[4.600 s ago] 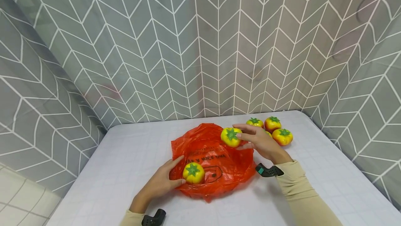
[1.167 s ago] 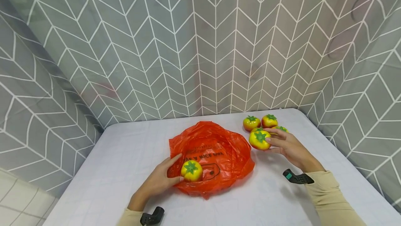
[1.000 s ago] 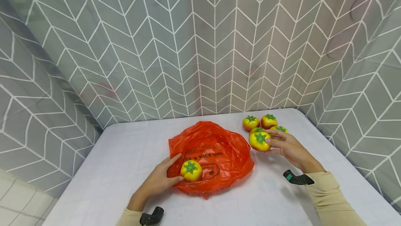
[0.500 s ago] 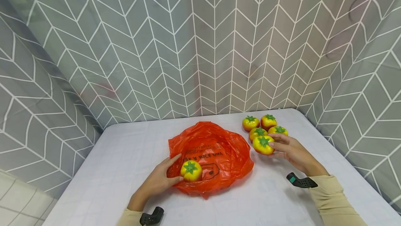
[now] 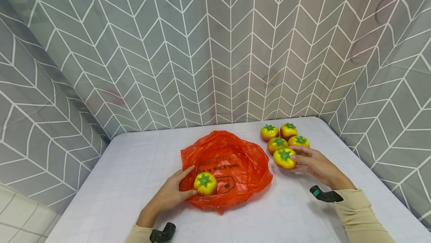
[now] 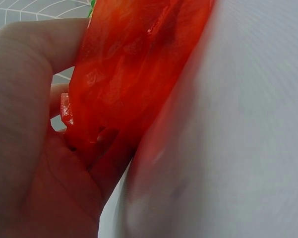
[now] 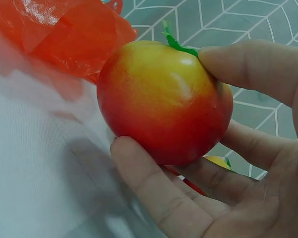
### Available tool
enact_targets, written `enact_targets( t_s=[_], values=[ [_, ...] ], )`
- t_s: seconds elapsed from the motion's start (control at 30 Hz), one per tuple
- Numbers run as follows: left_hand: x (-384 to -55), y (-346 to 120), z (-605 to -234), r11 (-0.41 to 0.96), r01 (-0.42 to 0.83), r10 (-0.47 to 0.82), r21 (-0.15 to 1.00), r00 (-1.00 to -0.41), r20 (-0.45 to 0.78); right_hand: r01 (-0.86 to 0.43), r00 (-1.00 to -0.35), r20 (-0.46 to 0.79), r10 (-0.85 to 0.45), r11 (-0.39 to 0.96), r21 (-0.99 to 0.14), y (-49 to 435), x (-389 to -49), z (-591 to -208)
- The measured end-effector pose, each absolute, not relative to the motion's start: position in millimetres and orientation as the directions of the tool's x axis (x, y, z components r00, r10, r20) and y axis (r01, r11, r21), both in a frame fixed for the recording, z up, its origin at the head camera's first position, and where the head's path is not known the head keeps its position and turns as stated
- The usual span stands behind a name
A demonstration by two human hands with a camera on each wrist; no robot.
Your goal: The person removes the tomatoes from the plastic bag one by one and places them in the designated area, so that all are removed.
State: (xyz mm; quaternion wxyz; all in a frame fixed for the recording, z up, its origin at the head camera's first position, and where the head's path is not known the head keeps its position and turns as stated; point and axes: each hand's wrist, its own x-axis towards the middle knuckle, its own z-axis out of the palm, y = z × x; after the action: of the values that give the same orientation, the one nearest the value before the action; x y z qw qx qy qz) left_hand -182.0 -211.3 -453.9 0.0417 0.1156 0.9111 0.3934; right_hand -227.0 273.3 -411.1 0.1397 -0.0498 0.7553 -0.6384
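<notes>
My right hand (image 5: pixel 314 165) holds a yellow-and-red toy tomato (image 5: pixel 285 158) with a green leafy top, at the front of a group of similar tomatoes. In the right wrist view thumb and fingers surround this tomato (image 7: pixel 163 104), and a shadow lies on the cloth beside it. A red plastic bag (image 5: pixel 249 183) lies with its mouth spread, printed lettering showing inside. Another toy tomato (image 5: pixel 205 184) sits inside at its left front. My left hand (image 5: pixel 171 190) grips the bag's left edge beside that tomato; in the left wrist view, the red plastic (image 6: pixel 134 64) covers some of its fingers.
Several toy tomatoes, among them a near one (image 5: pixel 277 145) and a back one (image 5: pixel 288 131), stand grouped at the table's back right. A white cloth covers the table (image 5: pixel 114 183). Grey patterned curtains (image 5: pixel 215 48) hang behind it and at both sides.
My right hand has carried its tomato from over the bag's right side rightward to the group, then slightly lower and nearer. My left hand and the bag have hardly moved.
</notes>
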Motion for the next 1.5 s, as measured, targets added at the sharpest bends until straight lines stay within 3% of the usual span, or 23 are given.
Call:
enact_targets(
  t_s=[1.5],
  values=[
    [-182.4, -210.9, -454.2, 0.66, 0.173, 0.244, 0.731, -0.97, 0.01, 0.185, -0.952, -0.242, -0.19, 0.274, -0.944, 270.7, -228.6, -417.6]
  ],
)
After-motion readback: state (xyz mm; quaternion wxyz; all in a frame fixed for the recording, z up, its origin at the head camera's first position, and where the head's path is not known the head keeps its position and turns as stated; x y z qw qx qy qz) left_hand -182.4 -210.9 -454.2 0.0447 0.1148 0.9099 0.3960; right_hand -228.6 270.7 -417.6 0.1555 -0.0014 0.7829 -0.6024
